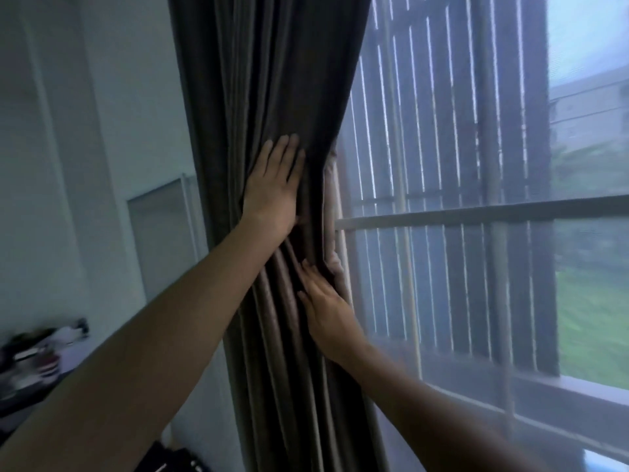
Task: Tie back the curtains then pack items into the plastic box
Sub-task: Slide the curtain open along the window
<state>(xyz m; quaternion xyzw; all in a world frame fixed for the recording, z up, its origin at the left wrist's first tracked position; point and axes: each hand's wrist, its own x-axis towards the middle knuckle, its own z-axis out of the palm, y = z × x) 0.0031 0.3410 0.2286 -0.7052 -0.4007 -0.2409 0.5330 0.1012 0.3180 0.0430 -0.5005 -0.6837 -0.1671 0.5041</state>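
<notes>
Window beside curtain, flat hands.

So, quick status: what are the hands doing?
Left hand flat on the curtain, fingers open. Right hand lower, pressing the folds. Curtain bunched beside the window, no tie seen. Nothing in the way.

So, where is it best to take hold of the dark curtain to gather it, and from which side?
Probably at the narrowed waist of the curtain, between the left hand and right hand. Come from the window side, wrapping around the free edge: there the folds already bunch together, so one hand can likely encircle them.
</notes>
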